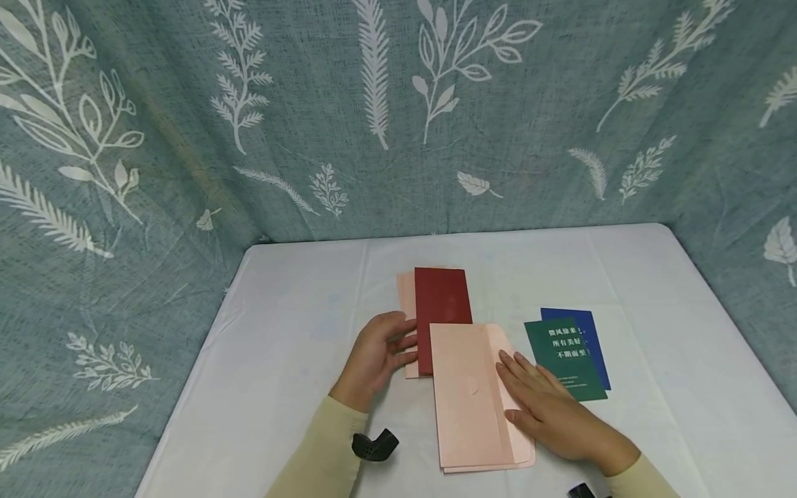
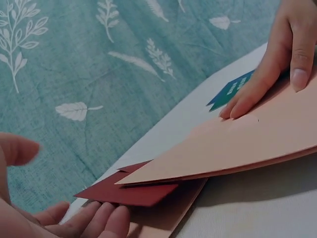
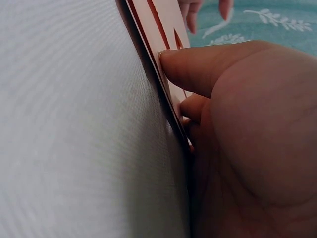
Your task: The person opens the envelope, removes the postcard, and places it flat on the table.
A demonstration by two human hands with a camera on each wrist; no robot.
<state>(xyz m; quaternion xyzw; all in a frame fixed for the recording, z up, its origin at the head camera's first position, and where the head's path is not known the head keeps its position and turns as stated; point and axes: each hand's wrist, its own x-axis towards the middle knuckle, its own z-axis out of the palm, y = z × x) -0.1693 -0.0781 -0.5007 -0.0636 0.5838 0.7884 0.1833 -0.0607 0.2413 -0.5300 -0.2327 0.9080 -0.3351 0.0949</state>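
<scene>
Curtain (image 1: 411, 187), teal and leafy, beyond everything from 9 round to 3 o'clock; probably hangs there as a backdrop. Nearer, white-covered bench (image 1: 249, 360); carries every paper piece and gives a flat backing to press against.

Toward 6 o'clock on that surface, front pink envelope (image 1: 467, 360), long sides running from 12 to 6, flap (image 1: 513, 446) along the 3 o'clock side. Shows more than one layer at the lower edge, so perhaps lies there as a small stack.

Across the flap, from 4 o'clock, right hand (image 1: 542, 408): lies flattish with fingers stretched out, grasping nothing. Seems to bear down on the flap, likely to keep paper flat and stop sliding.

At 10 o'clock, left hand (image 1: 373, 356): released, thumb well apart from the fingers, fingertips beside the edge of the red envelope (image 1: 442, 294); perhaps placed to steady or square that pile. Contact underneath: cannot tell.

Red piece itself at 11 o'clock, lower part tucked beneath the front envelope, probably weighted by that overlap. Under the red, peeping out toward 9 o'clock, rear pink envelope (image 1: 406, 297).

At 2 o'clock, just past the right fingers, green card (image 1: 565, 366) with white lettering. Overlaps blue card (image 1: 590, 335); likely grouped aside to leave working room between.
</scene>
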